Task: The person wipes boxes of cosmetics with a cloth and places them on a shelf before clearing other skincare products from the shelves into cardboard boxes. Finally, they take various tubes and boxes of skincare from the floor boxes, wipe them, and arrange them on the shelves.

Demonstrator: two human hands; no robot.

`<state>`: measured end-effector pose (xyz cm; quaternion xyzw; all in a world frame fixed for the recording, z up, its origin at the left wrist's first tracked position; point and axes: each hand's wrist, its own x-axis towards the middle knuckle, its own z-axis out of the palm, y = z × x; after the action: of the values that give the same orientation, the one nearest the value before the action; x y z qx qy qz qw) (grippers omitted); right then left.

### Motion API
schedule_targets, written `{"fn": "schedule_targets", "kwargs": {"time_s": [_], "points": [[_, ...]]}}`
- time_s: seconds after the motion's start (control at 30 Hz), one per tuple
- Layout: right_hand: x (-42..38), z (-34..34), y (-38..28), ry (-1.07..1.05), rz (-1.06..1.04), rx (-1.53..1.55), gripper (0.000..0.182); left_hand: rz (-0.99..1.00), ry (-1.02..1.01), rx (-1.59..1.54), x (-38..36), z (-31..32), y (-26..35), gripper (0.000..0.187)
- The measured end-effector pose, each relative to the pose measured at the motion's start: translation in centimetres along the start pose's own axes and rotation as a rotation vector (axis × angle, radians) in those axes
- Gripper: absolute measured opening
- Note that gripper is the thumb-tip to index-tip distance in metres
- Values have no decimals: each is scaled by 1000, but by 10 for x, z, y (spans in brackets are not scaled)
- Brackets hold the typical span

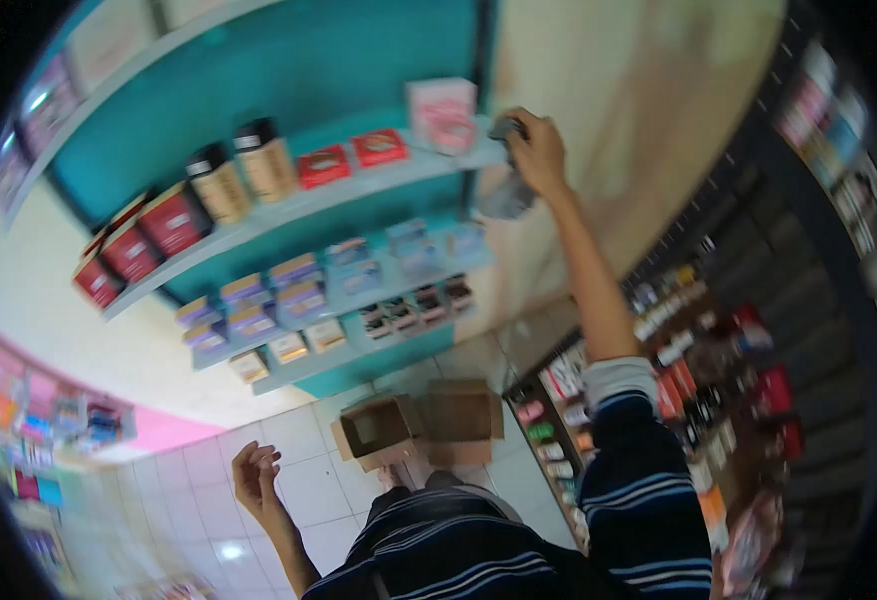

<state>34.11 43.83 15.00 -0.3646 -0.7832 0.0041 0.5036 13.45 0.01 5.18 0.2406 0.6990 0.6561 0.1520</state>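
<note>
My right hand (540, 155) is raised at the right end of the upper shelf (288, 205), its fingers closed on a grey cloth (508, 198) that hangs beside the shelf's end. Just left of that hand stands a pink-and-white box (443, 115). Flat red boxes (379, 148), tan bottles with black caps (265, 162) and dark red boxes (176, 218) line the same shelf further left. My left hand (256, 474) hangs low over the tiled floor, holding nothing, with its fingers loosely curled and partly apart.
Lower shelves hold purple-and-gold boxes (301, 297), light blue boxes (413, 250) and small dark packs (428, 305). Two open cardboard boxes (461, 415) stand on the floor by my feet. At right is a rack of bottles (553, 452) and other goods.
</note>
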Motion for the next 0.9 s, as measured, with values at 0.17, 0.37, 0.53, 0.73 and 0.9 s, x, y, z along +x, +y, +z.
{"fn": "schedule_targets", "kwargs": {"time_s": [0.17,0.37,0.53,0.73,0.9], "points": [[-127,-30,-22,305,402,445,15,-56,-126,29,2,21,-18,25],[-309,-68,-63,-13,681,316,19,-68,-399,32,10,66,-30,26],[-260,-201,-85,198,817,-166,9,-33,-651,-45,8,107,-20,25],[-173,-347,-45,-57,786,-990,26,-8,-773,-11,1,126,-9,23],[-161,-385,82,-494,781,-1267,44,-5,-784,-12,2,125,-11,22]]}}
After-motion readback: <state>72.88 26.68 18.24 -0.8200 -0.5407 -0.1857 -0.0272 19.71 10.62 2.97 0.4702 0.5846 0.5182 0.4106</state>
